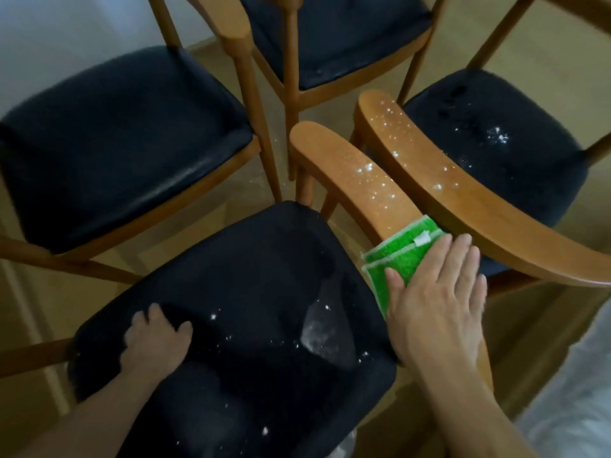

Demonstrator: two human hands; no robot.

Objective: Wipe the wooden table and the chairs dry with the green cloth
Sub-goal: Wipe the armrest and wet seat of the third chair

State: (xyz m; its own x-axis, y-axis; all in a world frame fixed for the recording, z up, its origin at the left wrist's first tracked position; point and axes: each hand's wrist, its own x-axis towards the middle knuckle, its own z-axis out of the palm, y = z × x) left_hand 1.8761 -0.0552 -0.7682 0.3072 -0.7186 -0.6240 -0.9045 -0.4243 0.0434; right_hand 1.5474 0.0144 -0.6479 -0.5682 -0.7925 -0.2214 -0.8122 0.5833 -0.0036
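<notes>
From the head camera, the folded bright green terry cloth with pale edging and a small white tag (400,256) lies draped over the curved brown wooden armrest of the nearest chair (350,173), under the front of the right hand (436,292). That hand lies flat on it, palm down, fingers straight and close together, pressing the cloth onto the wood; its fingertips reach the cloth's far edge by the tag, while the thumb lies along the cloth's inner side. The right forearm comes in from the lower right edge and runs along the armrest's line. Beyond the cloth, the bare stretch of the armrest glitters with water droplets up to its rounded end.

The left hand (155,342) rests on the nearest chair's dark padded seat (264,292), fingers curled down at the near-left part of the cushion and holding nothing that shows; the left forearm enters from the lower left. The seat carries scattered droplets and a dull grey wet patch toward its right side.

Just beside the wiped armrest, to its right, runs the second chair's wet wooden armrest (446,180), leaving only a narrow gap between the two rails. That chair's dark seat (496,147) shows droplets as well. Two more wooden chairs with dark seats stand at the left (115,143) and at the top (330,38), their legs crowding around a small patch of pale floor (264,186) between them
</notes>
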